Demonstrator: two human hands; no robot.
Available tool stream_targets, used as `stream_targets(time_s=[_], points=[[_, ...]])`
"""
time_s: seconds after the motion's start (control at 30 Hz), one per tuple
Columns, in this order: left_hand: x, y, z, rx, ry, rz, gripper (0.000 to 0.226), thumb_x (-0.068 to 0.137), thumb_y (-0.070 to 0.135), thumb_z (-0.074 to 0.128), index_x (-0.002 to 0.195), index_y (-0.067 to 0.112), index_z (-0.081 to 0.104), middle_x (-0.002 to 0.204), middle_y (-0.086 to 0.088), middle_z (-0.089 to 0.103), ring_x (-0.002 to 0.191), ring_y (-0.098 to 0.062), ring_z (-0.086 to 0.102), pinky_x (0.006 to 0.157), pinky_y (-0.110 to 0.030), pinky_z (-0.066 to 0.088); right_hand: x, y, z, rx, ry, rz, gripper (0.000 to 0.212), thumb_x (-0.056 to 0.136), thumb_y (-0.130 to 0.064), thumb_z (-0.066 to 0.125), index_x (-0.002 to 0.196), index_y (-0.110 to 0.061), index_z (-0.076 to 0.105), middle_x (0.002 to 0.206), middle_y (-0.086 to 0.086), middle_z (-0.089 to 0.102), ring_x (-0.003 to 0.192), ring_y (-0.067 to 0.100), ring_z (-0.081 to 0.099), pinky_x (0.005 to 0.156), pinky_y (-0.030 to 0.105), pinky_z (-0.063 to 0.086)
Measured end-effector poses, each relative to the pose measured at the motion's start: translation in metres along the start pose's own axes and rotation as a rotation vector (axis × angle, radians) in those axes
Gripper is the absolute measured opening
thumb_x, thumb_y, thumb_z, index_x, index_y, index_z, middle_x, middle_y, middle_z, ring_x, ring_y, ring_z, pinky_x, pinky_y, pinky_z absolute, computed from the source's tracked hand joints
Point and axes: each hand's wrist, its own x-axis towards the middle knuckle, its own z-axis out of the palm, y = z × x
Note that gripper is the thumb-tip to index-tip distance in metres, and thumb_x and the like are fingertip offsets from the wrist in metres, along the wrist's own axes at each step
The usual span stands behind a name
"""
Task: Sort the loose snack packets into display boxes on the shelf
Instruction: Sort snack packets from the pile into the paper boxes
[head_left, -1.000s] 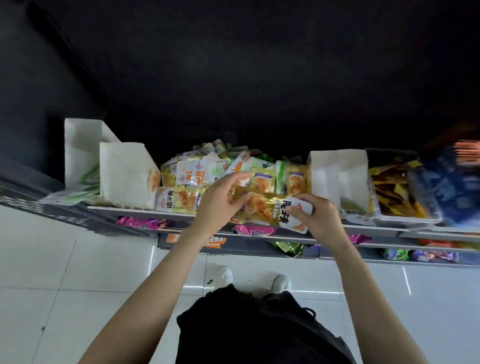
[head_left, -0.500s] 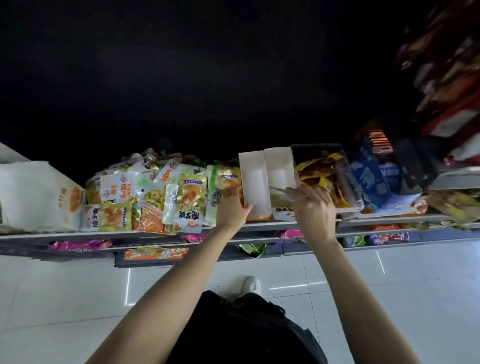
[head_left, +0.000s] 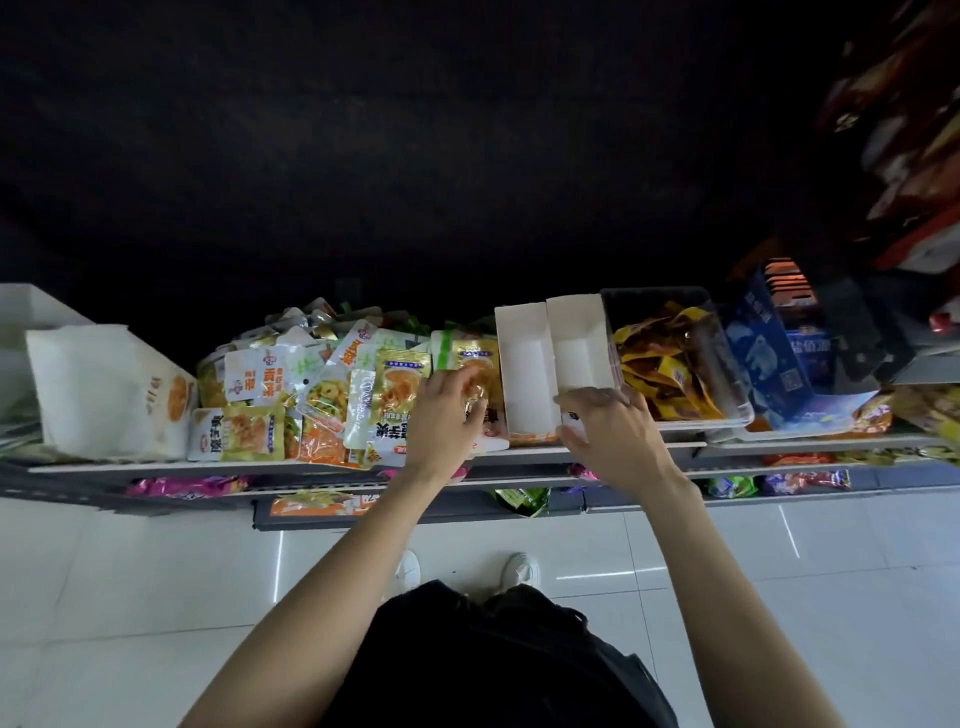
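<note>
At the front edge of the shelf (head_left: 519, 451), both hands had shifted since half a second before: the left hand (head_left: 447, 415) had slid a little to the right and now lay curled over a gold packet (head_left: 470, 364) standing against the left wall of the white box (head_left: 524, 364), fingers bent onto its face, though whether they actually pinched it could not be told. The right hand (head_left: 610, 431) had dropped from the second box (head_left: 579, 338) toward the shelf lip, fingers spread flat and loose across that box's front end, gripping nothing that showed. A second earlier the two hands had held one long yellow packet between them; that packet was no longer in either hand. The loose packets (head_left: 311, 395) lay heaped along the shelf to the left of the two white boxes, mostly yellow, green and white foil pouches printed with pictures of food, overlapping and tilted every way, some hanging at the front edge. Their labels carried large Chinese characters in black, seen upside down and too distorted to read with confidence. Both white boxes stood side by side, open-topped and showing bare white floors. Just right of them a clear bin (head_left: 727, 364) held yellow wrappers (head_left: 660, 369), and a blue carton (head_left: 769, 364) stood beyond it.
</note>
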Motion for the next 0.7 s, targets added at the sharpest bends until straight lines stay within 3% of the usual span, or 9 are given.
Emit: stream_targets(time_s=[0.1, 0.17, 0.3, 0.4, 0.53, 0.7], points=[[-0.015, -0.034, -0.032, 0.108, 0.17, -0.12, 0.045, 0.087, 0.036, 0.062, 0.125, 0.014, 0.053, 0.118, -0.008, 0.055, 0.116, -0.026, 0.047, 0.101, -0.037, 0.041, 0.006, -0.048, 0.008, 0.258, 0.204, -0.095, 0.025, 0.088, -0.015, 0.061, 0.113, -0.015, 0.065, 0.106, 0.004, 0.069, 0.089, 0.023, 0.066, 0.082, 0.035, 0.05], [-0.021, -0.054, -0.044, 0.14, 0.139, -0.234, 0.054, 0.084, 0.041, 0.065, 0.125, 0.009, 0.052, 0.12, -0.012, 0.054, 0.116, -0.029, 0.048, 0.097, -0.04, 0.046, 0.023, -0.083, 0.021, 0.421, 0.124, -0.059, 0.025, 0.09, -0.012, 0.057, 0.114, -0.014, 0.064, 0.11, 0.005, 0.066, 0.079, 0.023, 0.066, 0.073, 0.033, 0.055], [-0.023, -0.072, -0.051, 0.217, -0.004, -0.338, 0.07, 0.078, 0.047, 0.07, 0.126, 0.002, 0.046, 0.123, -0.016, 0.051, 0.113, -0.03, 0.053, 0.088, -0.037, 0.051, 0.057, -0.121, 0.058, 0.515, -0.136, 0.051, 0.036, 0.093, -0.014, 0.053, 0.129, -0.016, 0.055, 0.131, 0.008, 0.053, 0.09, 0.025, 0.065, 0.088, 0.034, 0.051], [-0.022, -0.073, -0.047, 0.157, -0.002, -0.329, 0.067, 0.077, 0.043, 0.074, 0.125, 0.004, 0.048, 0.12, -0.015, 0.052, 0.106, -0.029, 0.057, 0.087, -0.039, 0.052, 0.068, -0.133, 0.076, 0.47, -0.196, 0.116, 0.038, 0.092, -0.014, 0.053, 0.13, -0.017, 0.052, 0.134, 0.009, 0.046, 0.108, 0.027, 0.058, 0.093, 0.038, 0.05], [-0.018, -0.07, -0.039, -0.01, 0.017, -0.387, 0.054, 0.078, 0.031, 0.075, 0.12, 0.004, 0.052, 0.11, -0.012, 0.06, 0.1, -0.027, 0.059, 0.08, -0.037, 0.052, 0.076, -0.137, 0.082, 0.438, -0.233, 0.174, 0.046, 0.094, -0.023, 0.051, 0.139, -0.02, 0.044, 0.136, 0.008, 0.038, 0.125, 0.028, 0.041, 0.101, 0.04, 0.044], [-0.014, -0.06, -0.054, -0.294, -0.024, -0.497, 0.026, 0.088, 0.021, 0.065, 0.112, 0.011, 0.062, 0.097, 0.004, 0.066, 0.089, -0.017, 0.063, 0.076, -0.026, 0.048, 0.068, -0.137, 0.069, 0.693, -0.208, 0.286, 0.049, 0.093, -0.035, 0.055, 0.139, -0.021, 0.044, 0.134, 0.008, 0.044, 0.121, 0.026, 0.045, 0.1, 0.038, 0.042]])
